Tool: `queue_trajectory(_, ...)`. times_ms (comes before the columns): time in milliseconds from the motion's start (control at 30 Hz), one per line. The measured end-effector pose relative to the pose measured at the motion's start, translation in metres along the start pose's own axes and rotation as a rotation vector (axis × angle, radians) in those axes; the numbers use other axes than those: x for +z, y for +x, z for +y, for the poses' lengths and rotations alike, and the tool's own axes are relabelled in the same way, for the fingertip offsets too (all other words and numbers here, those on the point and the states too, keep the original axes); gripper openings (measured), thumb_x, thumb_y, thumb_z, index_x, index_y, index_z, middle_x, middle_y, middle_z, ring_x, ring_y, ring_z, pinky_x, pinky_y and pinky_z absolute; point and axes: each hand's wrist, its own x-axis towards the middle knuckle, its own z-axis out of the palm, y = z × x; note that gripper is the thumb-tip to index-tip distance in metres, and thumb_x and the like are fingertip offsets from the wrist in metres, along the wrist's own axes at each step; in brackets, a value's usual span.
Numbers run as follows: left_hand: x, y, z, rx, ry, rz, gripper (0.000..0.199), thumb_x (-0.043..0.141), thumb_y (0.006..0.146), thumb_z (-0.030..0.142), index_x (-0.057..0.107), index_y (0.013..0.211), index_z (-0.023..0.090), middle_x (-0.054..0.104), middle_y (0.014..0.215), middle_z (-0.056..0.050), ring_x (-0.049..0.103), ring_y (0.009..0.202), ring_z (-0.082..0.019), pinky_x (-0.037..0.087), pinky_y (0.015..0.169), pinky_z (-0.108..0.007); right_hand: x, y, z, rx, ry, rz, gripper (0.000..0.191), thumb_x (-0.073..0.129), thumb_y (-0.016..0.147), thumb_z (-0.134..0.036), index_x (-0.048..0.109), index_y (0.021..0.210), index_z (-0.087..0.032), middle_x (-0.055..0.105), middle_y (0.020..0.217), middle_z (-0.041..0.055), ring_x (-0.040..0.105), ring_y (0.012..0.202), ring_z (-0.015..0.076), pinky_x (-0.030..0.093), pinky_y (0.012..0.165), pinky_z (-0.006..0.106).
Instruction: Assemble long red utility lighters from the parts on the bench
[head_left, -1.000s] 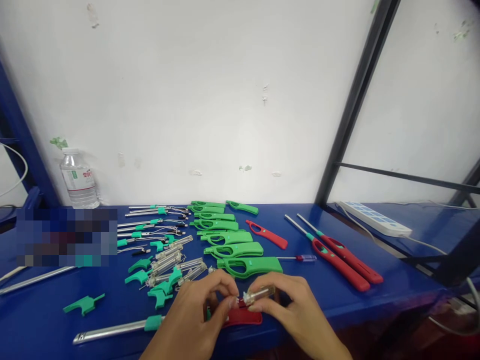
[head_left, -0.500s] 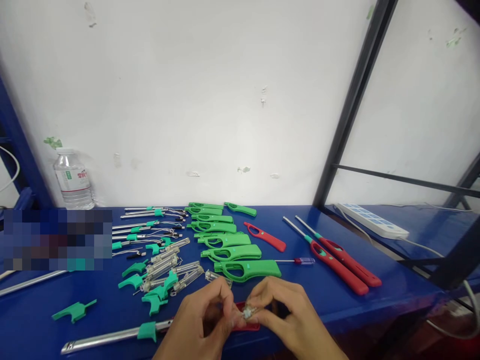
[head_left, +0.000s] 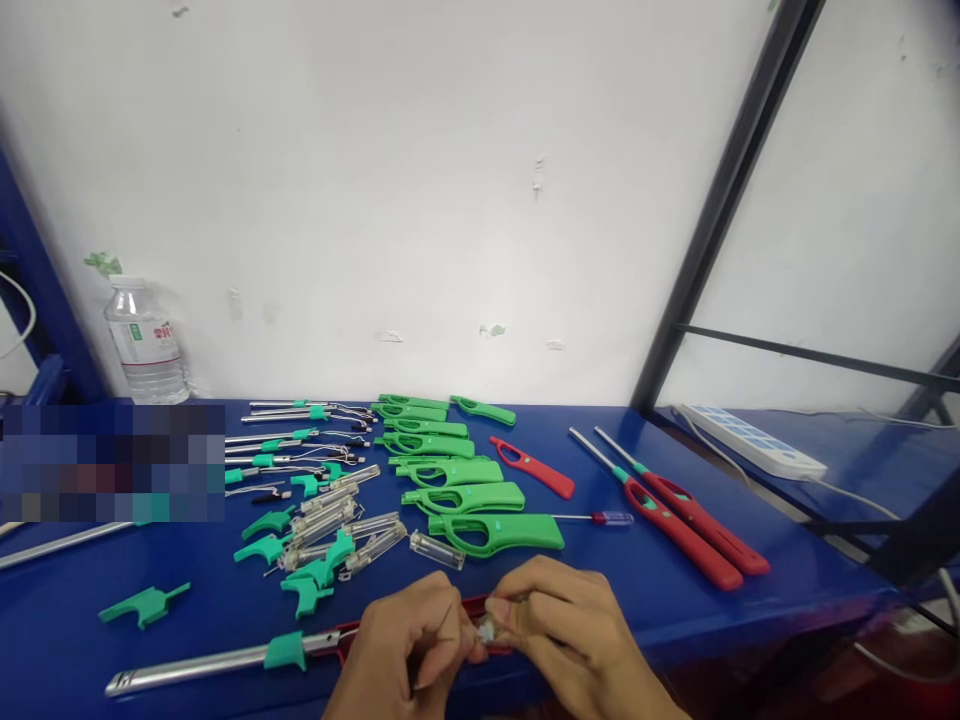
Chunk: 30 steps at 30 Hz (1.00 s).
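Note:
At the table's front edge a red lighter handle shell [head_left: 475, 606] lies under both my hands. My right hand [head_left: 574, 630] is closed, pinching a small translucent part with a whitish end [head_left: 487, 633] over the shell. My left hand [head_left: 409, 640] is closed beside it, its fingertips meeting the part's left side; what they grip is hidden. Leftward from the shell run a green trigger [head_left: 285, 651] and a metal lighter tube [head_left: 187, 668]. Just beyond my hands are a clear fuel tank [head_left: 437, 550] and a green handle shell [head_left: 517, 532].
Several clear tanks [head_left: 326, 515], green triggers [head_left: 146, 604] and wired metal tubes [head_left: 285, 417] lie left. Behind are green shells [head_left: 439, 445], a red shell [head_left: 534, 468] and a screwdriver [head_left: 611, 518]. Two red lighters [head_left: 682, 530] lie right; a water bottle [head_left: 146, 345] stands back left.
My right fingers have curled in more tightly around the small part, and my left fingers have folded further down over the shell. The view has shifted slightly.

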Motion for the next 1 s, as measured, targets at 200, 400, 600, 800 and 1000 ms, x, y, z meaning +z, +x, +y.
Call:
queue_trajectory(200, -0.003, -0.001, 0.011, -0.003, -0.016, -0.035, 0.051, 0.052, 0.111, 0.063, 0.046, 0.076, 0.026, 0.067, 0.079, -0.001, 0.065, 0.074, -0.017, 0.053, 0.072, -0.025, 0.0, 0.004, 0.002, 0.012, 0.145, 0.101, 0.033, 0.069, 0.114, -0.037, 0.074, 0.084, -0.024, 0.083, 0.088, -0.0008, 0.077, 0.074, 0.0127, 0.056, 0.07, 0.023)
queue_trajectory(400, -0.04, 0.006, 0.014, 0.006, 0.381, 0.043, 0.038, 0.036, 0.115, 0.046, 0.066, 0.134, 0.033, 0.08, 0.103, -0.001, 0.078, 0.096, -0.021, 0.056, 0.089, -0.031, 0.0, 0.005, 0.0, 0.207, 0.204, 0.207, 0.016, 0.087, 0.1, -0.039, 0.082, 0.092, -0.027, 0.084, 0.084, -0.0014, 0.076, 0.068, 0.0153, 0.057, 0.06, 0.022)
queue_trajectory(600, -0.062, 0.014, 0.006, -0.022, 0.698, -0.034, 0.036, 0.047, 0.106, 0.036, 0.082, 0.107, 0.03, 0.078, 0.11, -0.007, 0.076, 0.102, -0.029, 0.053, 0.09, -0.039, 0.011, 0.015, -0.011, 0.181, 0.116, 0.118, 0.01, 0.079, 0.105, -0.036, 0.085, 0.106, -0.028, 0.084, 0.089, -0.0001, 0.075, 0.077, 0.0187, 0.06, 0.079, 0.029)
queue_trajectory(800, -0.047, 0.011, 0.005, -0.032, 0.736, -0.144, 0.034, 0.05, 0.107, 0.024, 0.082, 0.095, 0.028, 0.075, 0.107, -0.005, 0.074, 0.097, -0.023, 0.049, 0.084, -0.032, 0.022, 0.011, -0.008, 0.174, 0.072, 0.069, 0.012, 0.074, 0.11, -0.031, 0.083, 0.107, -0.024, 0.083, 0.093, 0.0014, 0.072, 0.088, 0.021, 0.054, 0.081, 0.033)
queue_trajectory(1000, -0.05, 0.012, 0.004, -0.02, 0.755, -0.135, 0.038, 0.041, 0.11, 0.027, 0.077, 0.1, 0.026, 0.076, 0.107, -0.006, 0.074, 0.098, -0.026, 0.049, 0.084, -0.034, 0.022, 0.008, -0.009, 0.23, 0.113, -0.056, 0.009, 0.075, 0.11, -0.03, 0.084, 0.112, -0.028, 0.085, 0.104, -0.0007, 0.071, 0.097, 0.0222, 0.053, 0.09, 0.035)
